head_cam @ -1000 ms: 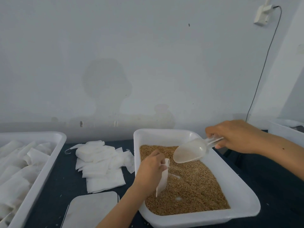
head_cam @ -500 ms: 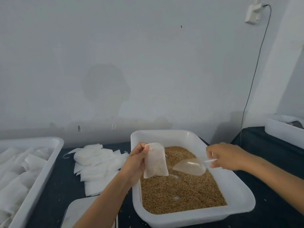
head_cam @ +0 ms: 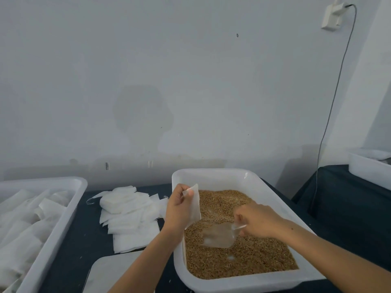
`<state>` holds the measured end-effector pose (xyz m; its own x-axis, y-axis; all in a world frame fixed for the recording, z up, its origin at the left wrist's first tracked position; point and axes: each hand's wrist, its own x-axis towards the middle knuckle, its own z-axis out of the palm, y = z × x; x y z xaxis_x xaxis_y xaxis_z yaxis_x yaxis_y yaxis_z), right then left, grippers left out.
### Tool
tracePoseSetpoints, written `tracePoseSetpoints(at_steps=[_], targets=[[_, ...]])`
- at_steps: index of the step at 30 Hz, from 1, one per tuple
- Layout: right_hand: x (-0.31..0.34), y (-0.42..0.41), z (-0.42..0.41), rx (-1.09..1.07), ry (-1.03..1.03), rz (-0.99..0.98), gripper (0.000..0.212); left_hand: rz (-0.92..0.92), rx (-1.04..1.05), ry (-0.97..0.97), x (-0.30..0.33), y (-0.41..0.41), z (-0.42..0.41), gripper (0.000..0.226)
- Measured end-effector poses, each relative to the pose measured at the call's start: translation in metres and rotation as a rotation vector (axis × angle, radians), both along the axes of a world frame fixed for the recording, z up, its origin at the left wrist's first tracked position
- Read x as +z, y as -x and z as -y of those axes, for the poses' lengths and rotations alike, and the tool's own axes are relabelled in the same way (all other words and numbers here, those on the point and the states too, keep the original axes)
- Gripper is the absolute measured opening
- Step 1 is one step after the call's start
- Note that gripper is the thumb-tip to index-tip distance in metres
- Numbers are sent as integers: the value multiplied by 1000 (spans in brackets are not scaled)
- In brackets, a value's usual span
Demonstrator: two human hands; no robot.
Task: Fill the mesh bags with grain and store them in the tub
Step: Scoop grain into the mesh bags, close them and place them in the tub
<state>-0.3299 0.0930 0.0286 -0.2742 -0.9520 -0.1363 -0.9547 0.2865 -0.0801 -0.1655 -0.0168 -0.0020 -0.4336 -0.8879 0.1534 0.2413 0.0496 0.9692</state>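
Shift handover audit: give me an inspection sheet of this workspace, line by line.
Surface: dark table, loose grains near the front.
Job's things: grain tub about half full; clear scoop lying in the grain; empty mesh bag; storage tub holding filled bags; flat bag pile.
Clutter: white lid, front edge.
Grippers: left hand pinches the bag; right hand grips the scoop handle.
Cables: grey cable hanging from wall socket.
Surroundings: stained wall; another tub, far right.

White mesh bag (head_cam: 193, 205) above grain (head_cam: 243, 256)
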Motion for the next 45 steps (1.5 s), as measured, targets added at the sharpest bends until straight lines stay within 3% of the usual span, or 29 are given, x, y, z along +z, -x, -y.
tracePoseSetpoints(at_steps=[7,15,19,25,33,40,45], targets=[[21,21,-38,-83,46,225,19,482,62,517,-4,7,10,21],[74,41,-66,-100,158,266,15,664,18,876,-13,2,22,16],[82,42,-61,-107,191,209,15,745,-80,949,-8,1,19,7],[84,31,-39,-77,115,-66,16,824,-147,1095,-2,-1,13,9],[89,10,-15,13,102,-242,15,870,-137,1145,-3,-1,13,11],[93,-14,-16,178,190,-568,15,923,-157,1137,-7,5,18,15],[95,-16,-21,176,185,-557,16,1006,-184,1106,-5,7,17,16]])
